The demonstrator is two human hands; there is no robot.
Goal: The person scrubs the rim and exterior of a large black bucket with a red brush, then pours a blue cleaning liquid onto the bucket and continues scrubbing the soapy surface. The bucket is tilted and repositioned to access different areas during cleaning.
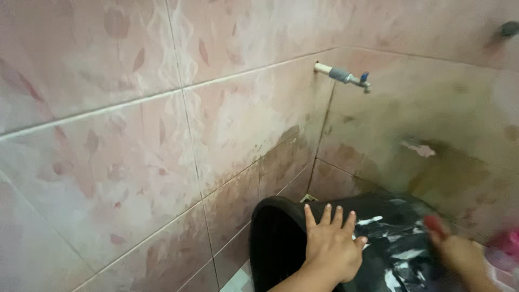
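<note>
Left hand [331, 249] lies flat, fingers spread, steadying the tipped black bucket [281, 238]; blurred right hand [459, 253] clutches something pink [505, 247], seemingly mid-scrub; more scrubbing needs that brace.

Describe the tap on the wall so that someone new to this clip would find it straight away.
Start at the corner where the pink leaf-patterned tiled wall meets the stained wall, above the black bucket lying on its side under the left hand. High up by that corner, the tap juts out rightward. It is the only fitting there: a pale pipe stub, a grey body and a small blue handle.
</note>
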